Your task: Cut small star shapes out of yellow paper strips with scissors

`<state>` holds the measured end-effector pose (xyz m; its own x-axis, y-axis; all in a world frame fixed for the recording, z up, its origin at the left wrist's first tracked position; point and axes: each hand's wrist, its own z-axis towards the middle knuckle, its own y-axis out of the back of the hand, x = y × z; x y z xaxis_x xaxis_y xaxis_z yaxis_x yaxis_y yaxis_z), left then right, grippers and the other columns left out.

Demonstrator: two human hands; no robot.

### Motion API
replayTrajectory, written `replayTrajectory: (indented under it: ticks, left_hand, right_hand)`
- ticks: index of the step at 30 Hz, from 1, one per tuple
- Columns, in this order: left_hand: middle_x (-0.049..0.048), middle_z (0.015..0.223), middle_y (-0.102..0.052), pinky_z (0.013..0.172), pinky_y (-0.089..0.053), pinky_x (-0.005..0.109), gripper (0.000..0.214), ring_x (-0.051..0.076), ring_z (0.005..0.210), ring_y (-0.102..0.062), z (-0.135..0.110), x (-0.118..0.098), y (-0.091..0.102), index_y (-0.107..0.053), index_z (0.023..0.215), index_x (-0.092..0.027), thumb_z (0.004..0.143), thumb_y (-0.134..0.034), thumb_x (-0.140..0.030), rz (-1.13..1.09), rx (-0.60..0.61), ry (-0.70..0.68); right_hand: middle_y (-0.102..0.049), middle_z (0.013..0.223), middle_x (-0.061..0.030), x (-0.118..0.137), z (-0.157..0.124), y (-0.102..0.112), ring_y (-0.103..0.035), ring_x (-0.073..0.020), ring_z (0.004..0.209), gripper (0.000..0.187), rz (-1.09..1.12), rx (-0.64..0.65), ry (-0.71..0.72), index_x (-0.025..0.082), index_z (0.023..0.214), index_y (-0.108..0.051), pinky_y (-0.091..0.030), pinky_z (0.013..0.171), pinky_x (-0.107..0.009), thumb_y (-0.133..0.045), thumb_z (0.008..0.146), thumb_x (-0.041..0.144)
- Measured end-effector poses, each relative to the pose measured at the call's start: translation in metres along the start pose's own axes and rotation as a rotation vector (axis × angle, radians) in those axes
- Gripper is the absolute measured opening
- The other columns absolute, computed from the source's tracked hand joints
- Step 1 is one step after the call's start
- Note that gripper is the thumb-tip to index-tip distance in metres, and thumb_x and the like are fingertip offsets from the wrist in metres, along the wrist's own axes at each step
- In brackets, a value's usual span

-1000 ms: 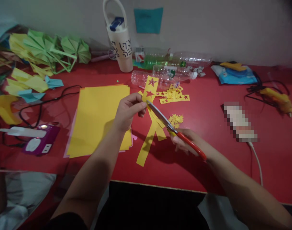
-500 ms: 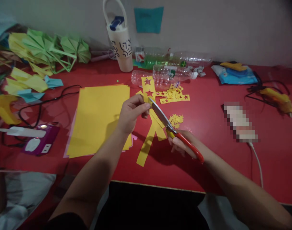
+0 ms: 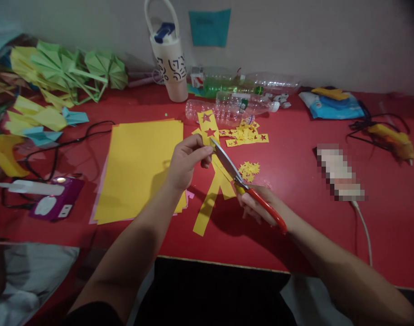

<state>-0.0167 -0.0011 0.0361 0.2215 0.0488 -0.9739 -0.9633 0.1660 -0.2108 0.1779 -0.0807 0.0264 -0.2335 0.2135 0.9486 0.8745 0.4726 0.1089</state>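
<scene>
Red table (image 3: 295, 217) is covered with craft scraps. A stack of yellow sheets (image 3: 139, 167) is laid just left of the left fingers, partly under that wrist. The left hand (image 3: 185, 163) is held above the table, with thumb and fingers pinched on a yellow strip (image 3: 209, 127) with star holes, which sticks up past the fingertips. The right hand (image 3: 257, 206) is clenched round the red handles of the scissors (image 3: 241, 183) — blades close together, tips met with the strip just beside the left thumb. Loose strips (image 3: 210, 199) are laid between the two hands. Cut stars (image 3: 249, 170) are piled just beyond the right fingers.
</scene>
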Motion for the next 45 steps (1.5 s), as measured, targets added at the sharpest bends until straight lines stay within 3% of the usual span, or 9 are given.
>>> replayTrajectory:
  ticks: [18, 32, 38, 45]
  left_hand:
    - [-0.0068, 0.046, -0.051, 0.043, -0.042, 0.018, 0.02, 0.005, 0.043, -0.047, 0.0009, -0.0017, 0.0014, -0.048, 0.057, -0.02, 0.062, -0.066, -0.027, -0.007, -0.008, 0.019]
    - [-0.0059, 0.048, -0.053, 0.042, -0.041, 0.017, 0.008, 0.005, 0.044, -0.048, 0.0046, 0.0012, 0.0064, -0.055, 0.064, -0.019, 0.067, -0.062, -0.024, -0.057, -0.099, -0.022]
    - [-0.0056, 0.052, -0.056, 0.043, -0.043, 0.017, 0.014, 0.005, 0.044, -0.051, 0.0042, 0.0038, 0.0054, -0.053, 0.065, -0.019, 0.068, -0.064, -0.028, -0.039, -0.02, 0.011]
    - [-0.006, 0.051, -0.058, 0.042, -0.043, 0.017, 0.011, 0.005, 0.043, -0.051, 0.0054, 0.0045, 0.0058, -0.053, 0.064, -0.02, 0.069, -0.062, -0.024, -0.082, -0.034, -0.044]
  right_hand:
    - [-0.035, 0.043, 0.0118, -0.0012, 0.0, 0.0034, -0.036, -0.0054, 0.033, 0.059, -0.011, 0.006, -0.038, 0.023, 0.063, -0.043, -0.053, 0.047, -0.027, -0.057, 0.073, 0.08]
    - [-0.036, 0.043, 0.0109, -0.0018, 0.0022, 0.0065, -0.038, -0.0065, 0.034, 0.051, -0.029, 0.017, -0.028, 0.024, 0.062, -0.041, -0.051, 0.046, -0.027, -0.06, 0.078, 0.068]
    - [-0.035, 0.043, 0.0111, -0.0035, 0.0031, 0.0052, -0.037, -0.0063, 0.034, 0.052, -0.035, -0.011, -0.031, 0.024, 0.06, -0.039, -0.053, 0.048, -0.028, -0.062, 0.077, 0.068]
    - [-0.038, 0.044, 0.0102, -0.0052, 0.0031, 0.0082, -0.039, -0.0068, 0.035, 0.05, -0.048, 0.003, -0.024, 0.024, 0.064, -0.043, -0.052, 0.049, -0.029, -0.06, 0.077, 0.069]
